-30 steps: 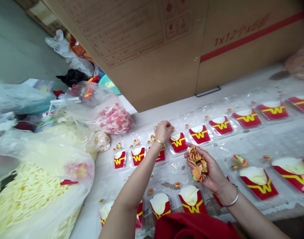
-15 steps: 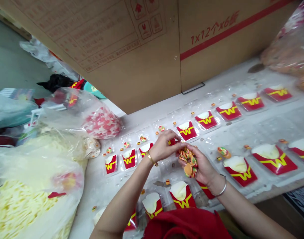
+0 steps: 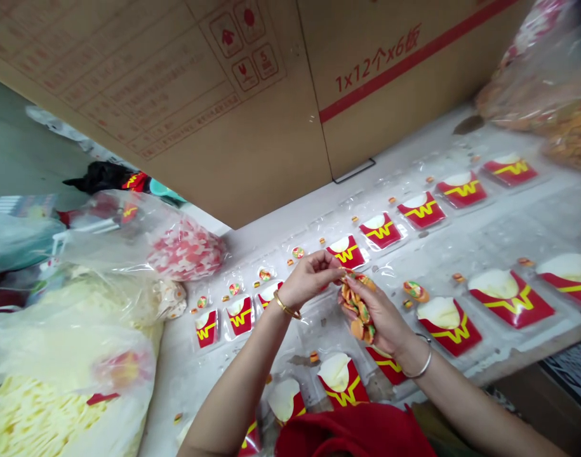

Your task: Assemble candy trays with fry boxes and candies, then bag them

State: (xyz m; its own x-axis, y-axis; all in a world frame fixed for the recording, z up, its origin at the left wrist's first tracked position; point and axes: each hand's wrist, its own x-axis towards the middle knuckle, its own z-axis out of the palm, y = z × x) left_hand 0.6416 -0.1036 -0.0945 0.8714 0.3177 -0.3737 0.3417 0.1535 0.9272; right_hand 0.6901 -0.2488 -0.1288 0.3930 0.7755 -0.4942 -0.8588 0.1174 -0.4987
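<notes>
left hand (image 3: 312, 276): thumb and fingertips meet at the heap's upper edge; i can't make out whether a piece is pinched between them.
right hand (image 3: 381, 316): curled palm-up, gripping the small food pieces (image 3: 357, 303) as a loose heap, too overlapped to count.
spill risk: a loosened right grip could drop pieces among the rows below.
double-pick risk: overlapping pieces could come away two at once.
round pieces (image 3: 233, 289): four in the far row, towards the surface's left edge; one more in the near row.
red fry boxes (image 3: 421, 209): eight plain in the far row, another mostly behind the hands; at least seven along the near edge, some partly covered.
carton (image 3: 190, 127): one, standing along the far edge of the surface (image 3: 254, 240).
bags at the left: one with pink-and-white pieces (image 3: 188, 254), one with pale yellow strips (image 3: 52, 409).
</notes>
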